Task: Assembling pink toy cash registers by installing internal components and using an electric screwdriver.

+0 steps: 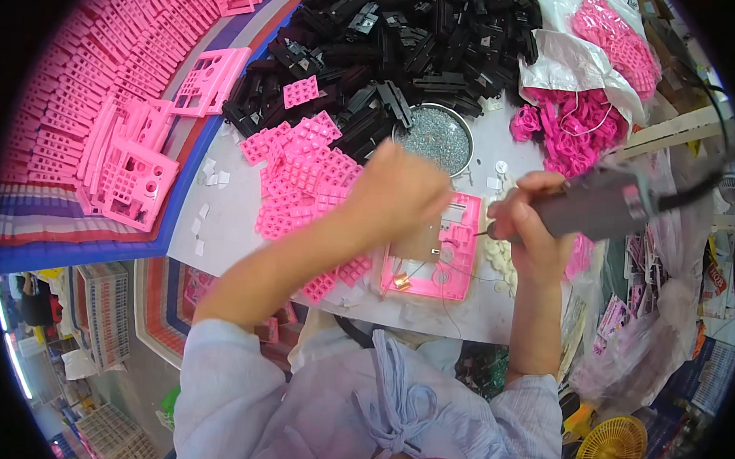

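Note:
In my right hand (542,223) is a dark grey electric screwdriver (591,206), gripped near its front end. Its bit points left, close to the right edge of a pink plastic casing (460,283) lying on the table. My left hand (405,182) is over the upper left of that casing, fingers curled closed; whatever they pinch is hidden. Inside the casing are a brown board (415,244), a small copper-coloured part (401,282) and thin wires. A round metal bowl (471,144) full of small screws stands just beyond my left hand.
Pink keypad pieces (309,175) lie in a heap at left. Black plastic parts (374,52) are piled at the back. Stacked pink casings (64,114) fill the far left. At right are a white bag (568,62) of bright pink pieces and small cream parts (500,254).

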A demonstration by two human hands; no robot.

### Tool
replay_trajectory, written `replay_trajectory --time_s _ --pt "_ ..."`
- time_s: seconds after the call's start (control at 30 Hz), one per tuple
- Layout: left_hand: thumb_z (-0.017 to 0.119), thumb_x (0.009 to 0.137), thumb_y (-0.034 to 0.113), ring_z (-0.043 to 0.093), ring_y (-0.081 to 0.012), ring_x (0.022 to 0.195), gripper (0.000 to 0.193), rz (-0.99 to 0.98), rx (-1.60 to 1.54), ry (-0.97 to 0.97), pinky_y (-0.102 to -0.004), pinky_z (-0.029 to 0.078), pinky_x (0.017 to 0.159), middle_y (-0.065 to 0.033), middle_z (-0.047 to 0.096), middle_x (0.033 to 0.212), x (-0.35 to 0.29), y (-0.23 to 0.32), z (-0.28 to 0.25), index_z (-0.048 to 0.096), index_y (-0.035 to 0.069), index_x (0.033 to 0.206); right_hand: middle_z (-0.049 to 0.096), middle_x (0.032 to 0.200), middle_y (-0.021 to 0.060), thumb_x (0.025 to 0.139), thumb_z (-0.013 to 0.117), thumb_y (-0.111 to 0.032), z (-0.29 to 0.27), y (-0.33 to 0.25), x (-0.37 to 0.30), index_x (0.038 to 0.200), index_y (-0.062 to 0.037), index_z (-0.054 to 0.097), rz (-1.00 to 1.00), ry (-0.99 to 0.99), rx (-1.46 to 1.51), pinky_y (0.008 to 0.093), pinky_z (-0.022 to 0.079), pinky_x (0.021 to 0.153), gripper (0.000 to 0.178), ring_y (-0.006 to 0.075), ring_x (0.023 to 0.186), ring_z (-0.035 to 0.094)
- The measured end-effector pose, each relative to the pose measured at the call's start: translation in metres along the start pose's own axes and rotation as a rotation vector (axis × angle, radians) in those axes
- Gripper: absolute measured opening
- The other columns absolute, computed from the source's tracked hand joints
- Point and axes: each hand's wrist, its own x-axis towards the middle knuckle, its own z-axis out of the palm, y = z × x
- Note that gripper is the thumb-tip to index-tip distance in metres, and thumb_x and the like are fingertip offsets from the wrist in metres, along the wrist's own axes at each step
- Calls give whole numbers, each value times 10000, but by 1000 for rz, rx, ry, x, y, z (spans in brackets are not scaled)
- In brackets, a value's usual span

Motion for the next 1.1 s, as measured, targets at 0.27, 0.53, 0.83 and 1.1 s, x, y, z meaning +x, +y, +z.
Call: replay_trajectory --time_s 0.27,0.53,0.83,1.1 --pt "722 780 203 558 -184 742 152 -54 -70 28 -402 344 837 -12 493 760 -80 48 18 580 160 809 539 687 68 893 692 -78 35 0 -33 1079 -43 470 -88 -273 254 376 508 654 291 157 602 520" --pt "734 728 198 608 -194 796 208 -59 -156 -101 -433 365 834 -13 573 797 -80 44 6 641 112 893 581 773 98 881 686 -23 41 11 -38 1050 -53 496 5 -382 365 393 512 685 256 186 675 564" --pt "762 753 308 582 -207 739 237 -14 -149 -73 -411 347 791 -5 538 735 -82 40 12 573 172 800 585 818 121 888 638 23 42 16 -41 1048 -47 477 49 -400 337 385 505 720 238 216 762 593" --pt "765 741 304 588 -207 746 236 19 -143 -68 -413 348 795 0 544 727 -82 40 13 582 165 794 586 815 114 885 636 24 42 16 -44 1057 -40 480 78 -399 315 383 518 740 240 218 779 610"
